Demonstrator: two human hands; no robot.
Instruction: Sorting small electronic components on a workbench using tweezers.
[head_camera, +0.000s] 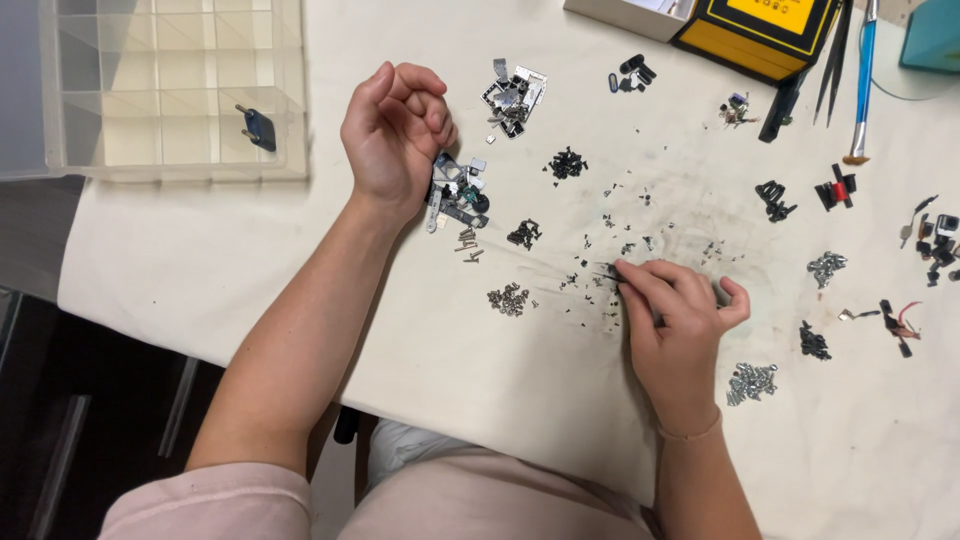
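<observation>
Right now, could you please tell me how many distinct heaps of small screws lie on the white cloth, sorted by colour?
Silvery screw heaps: 3
Black screw heaps: 3
Total: 6
Loose scattered bits and mixed piles of parts are not counted.

My right hand (675, 325) pinches black tweezers (606, 271) among scattered tiny screws (509, 298); my left hand (395, 130) rests curled beside metal parts (457, 190).

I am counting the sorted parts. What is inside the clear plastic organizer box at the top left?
The organizer box shows one dark blue part with two metal pins; the other visible compartments look empty. Its left portion is covered by the hazy lid.
</observation>
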